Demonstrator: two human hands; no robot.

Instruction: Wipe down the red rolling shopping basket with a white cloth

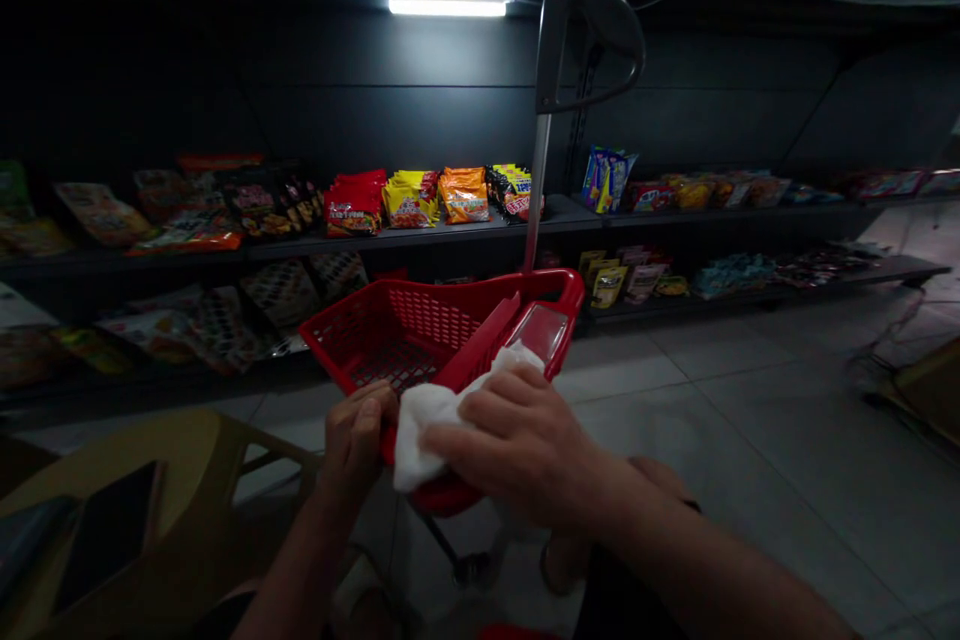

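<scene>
White cloth (431, 417), soft and limp, bunched under the right hand (521, 445), fingers pressing it onto the rim of the red plastic shopping cart (480, 355); left hand (360, 435) clamped round that rim. Should pinch easily. Beyond, noodle packets (463, 196) on the shelf (390, 238).

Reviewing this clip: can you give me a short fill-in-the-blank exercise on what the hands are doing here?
1. The right hand presses a ____ cloth onto the rim of a red shopping cart.
2. In the head camera's view, the left hand is to the ____ of the cloth.
3. Both hands are ____, with no gloves.

Missing words: white; left; bare.
</scene>
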